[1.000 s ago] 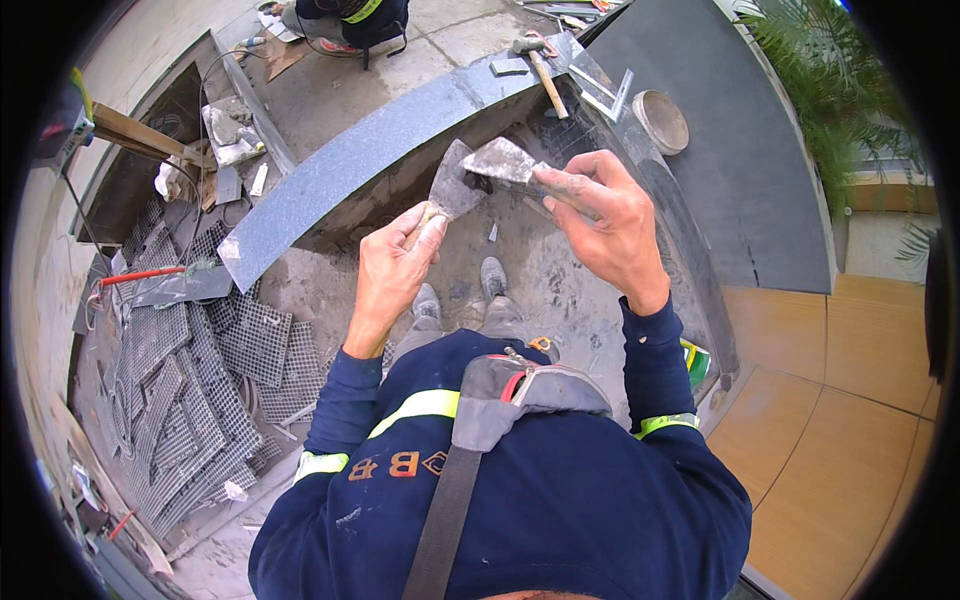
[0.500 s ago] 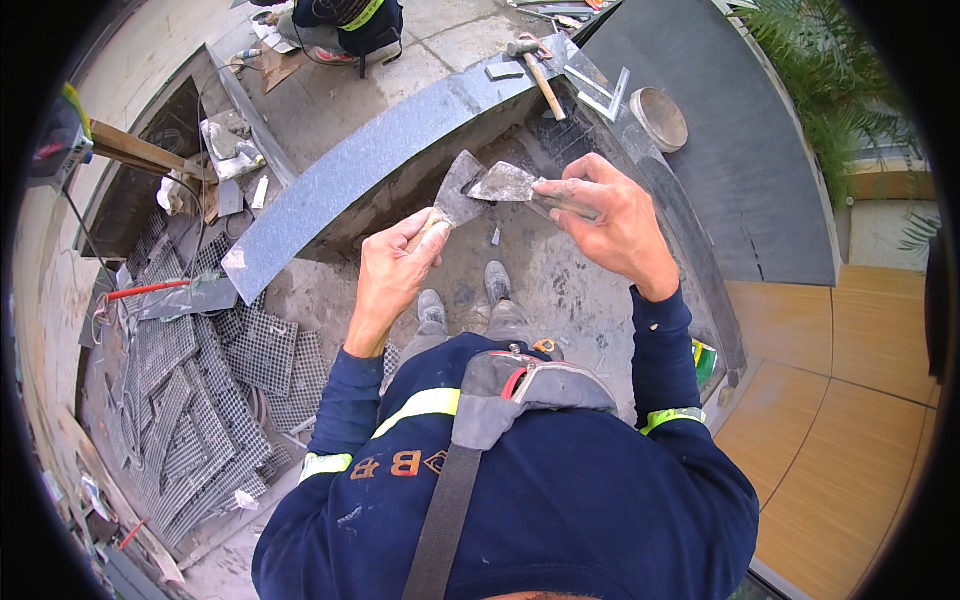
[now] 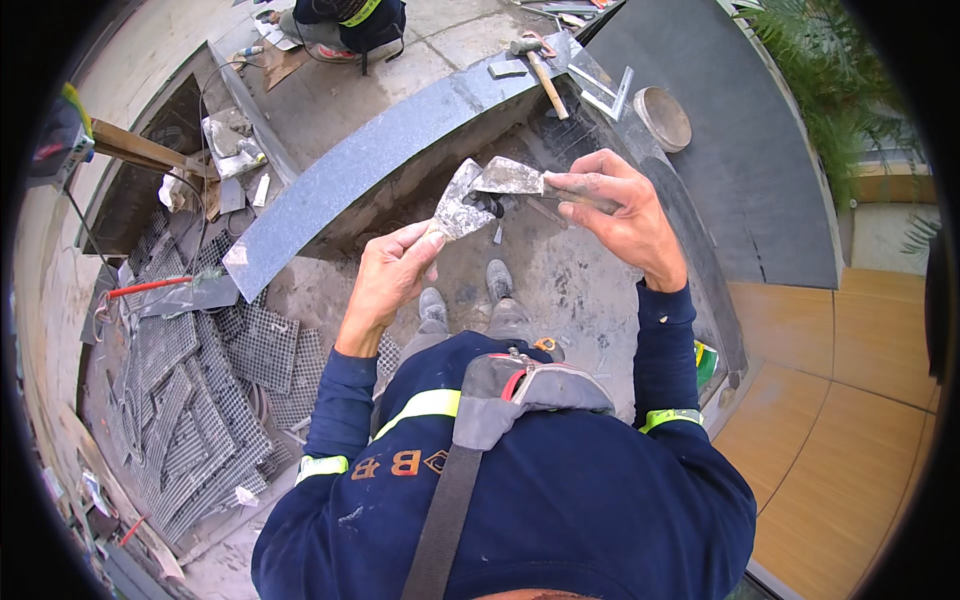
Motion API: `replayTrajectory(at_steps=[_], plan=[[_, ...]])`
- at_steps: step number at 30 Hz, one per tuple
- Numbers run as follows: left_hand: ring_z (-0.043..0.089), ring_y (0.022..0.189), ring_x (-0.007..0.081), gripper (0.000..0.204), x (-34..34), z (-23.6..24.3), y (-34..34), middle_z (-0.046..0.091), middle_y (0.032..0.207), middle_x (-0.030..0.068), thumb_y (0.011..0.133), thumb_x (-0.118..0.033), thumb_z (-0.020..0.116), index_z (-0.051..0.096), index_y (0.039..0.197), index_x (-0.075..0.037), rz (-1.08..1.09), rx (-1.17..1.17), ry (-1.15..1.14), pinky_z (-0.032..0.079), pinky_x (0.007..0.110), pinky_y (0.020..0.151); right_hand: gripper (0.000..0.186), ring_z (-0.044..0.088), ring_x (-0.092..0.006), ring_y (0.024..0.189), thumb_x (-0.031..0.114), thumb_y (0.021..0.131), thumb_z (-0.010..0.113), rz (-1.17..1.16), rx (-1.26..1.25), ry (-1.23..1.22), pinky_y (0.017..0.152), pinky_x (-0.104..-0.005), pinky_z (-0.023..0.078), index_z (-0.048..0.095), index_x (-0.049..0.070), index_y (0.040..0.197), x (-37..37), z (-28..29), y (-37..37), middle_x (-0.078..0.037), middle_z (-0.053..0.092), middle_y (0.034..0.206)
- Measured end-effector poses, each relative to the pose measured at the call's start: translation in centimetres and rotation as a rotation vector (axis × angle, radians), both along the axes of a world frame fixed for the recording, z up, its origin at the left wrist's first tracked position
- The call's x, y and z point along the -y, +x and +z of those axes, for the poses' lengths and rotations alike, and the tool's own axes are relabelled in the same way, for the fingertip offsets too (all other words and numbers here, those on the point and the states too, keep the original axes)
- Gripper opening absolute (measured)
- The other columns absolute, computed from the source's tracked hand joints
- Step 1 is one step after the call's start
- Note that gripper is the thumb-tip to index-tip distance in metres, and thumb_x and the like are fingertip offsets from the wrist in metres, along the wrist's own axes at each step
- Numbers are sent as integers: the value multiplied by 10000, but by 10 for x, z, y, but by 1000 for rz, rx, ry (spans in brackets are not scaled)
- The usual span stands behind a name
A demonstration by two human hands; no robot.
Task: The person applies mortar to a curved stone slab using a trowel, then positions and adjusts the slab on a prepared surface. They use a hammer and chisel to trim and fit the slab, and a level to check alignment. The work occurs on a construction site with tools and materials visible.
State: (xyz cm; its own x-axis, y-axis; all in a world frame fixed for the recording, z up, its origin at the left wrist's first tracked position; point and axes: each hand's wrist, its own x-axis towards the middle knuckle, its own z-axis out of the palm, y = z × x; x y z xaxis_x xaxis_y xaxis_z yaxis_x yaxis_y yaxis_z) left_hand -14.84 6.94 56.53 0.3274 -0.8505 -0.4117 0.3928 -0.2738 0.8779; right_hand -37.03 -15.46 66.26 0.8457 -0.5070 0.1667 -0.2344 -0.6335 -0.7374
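My left hand (image 3: 388,272) is closed on a putty knife (image 3: 460,208), its blade pointing up and mottled with whitish residue. In my right hand (image 3: 632,218) is a second putty knife (image 3: 510,178), held by its handle with the blade pointing left. The two blades meet or overlap in front of me, above the ground. Small dark lumps (image 3: 490,204) show at the left blade's edge, just under the right one; what they are made of I cannot tell.
A curved grey stone slab (image 3: 370,160) arcs ahead, with a hammer (image 3: 544,80) and a white metal square (image 3: 606,96) at its far end. A round bucket (image 3: 662,118) stands right. Mesh-backed tiles (image 3: 200,400) are piled left. Another person (image 3: 350,25) crouches far ahead.
The left putty knife has turned, so a whitish, mottled blade face shows instead of a darker grey one. The right putty knife has shifted slightly up and right.
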Motion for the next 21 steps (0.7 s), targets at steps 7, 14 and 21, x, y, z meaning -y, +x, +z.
replayTrajectory(at_steps=[7, 14, 21], plan=[[427, 495, 10, 412, -2, -12, -5, 650, 796, 10, 1051, -249, 684, 651, 1369, 10, 108, -235, -190, 270, 189, 390, 387, 655, -151, 985, 46, 869, 832, -112, 136, -28, 846, -280, 534, 800, 110, 1250, 6, -44, -4, -28, 655, 1131], [461, 554, 39, 489, 32, 2, -20, 632, 906, 36, 1131, -293, 559, 461, 1505, 6, 398, 232, -361, 371, 206, 490, 365, 584, -38, 700, 184, 1075, 643, -448, 531, 758, 552, -202, 445, 651, -2, 1389, -71, -40, 20, -56, 710, 1029], [500, 638, 52, 500, 50, 5, -41, 625, 916, 41, 1133, -281, 549, 438, 1530, 3, 348, 319, -387, 420, 224, 553, 385, 545, -21, 627, 230, 1084, 644, -377, 400, 772, 535, -201, 430, 625, -7, 1388, -98, -49, 38, -37, 716, 974]])
